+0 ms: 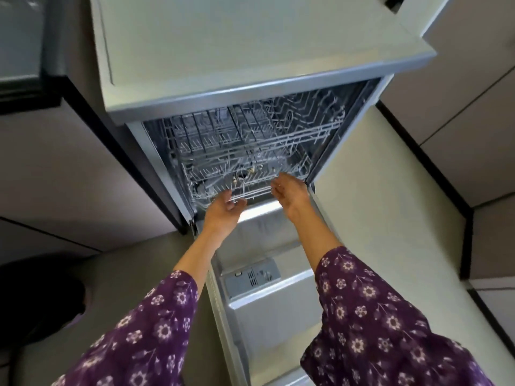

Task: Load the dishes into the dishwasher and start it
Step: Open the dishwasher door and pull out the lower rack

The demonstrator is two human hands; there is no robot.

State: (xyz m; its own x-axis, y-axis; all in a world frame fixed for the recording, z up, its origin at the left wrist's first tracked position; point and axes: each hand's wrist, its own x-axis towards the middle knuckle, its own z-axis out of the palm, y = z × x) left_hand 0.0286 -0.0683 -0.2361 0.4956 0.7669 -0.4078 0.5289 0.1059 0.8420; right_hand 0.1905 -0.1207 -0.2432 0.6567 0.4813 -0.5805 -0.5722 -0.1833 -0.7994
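No legible text, brand or number; markings on detergent dispenser (252, 277) too blurred to read.

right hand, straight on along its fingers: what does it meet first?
Most likely the front rail of the lower rack. The right hand points at it from close by, though the picture does not settle the depth.

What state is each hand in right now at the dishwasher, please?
Left hand: fingers at the lower rack front rim; grip cannot be told.
Right hand: open, holding nothing.
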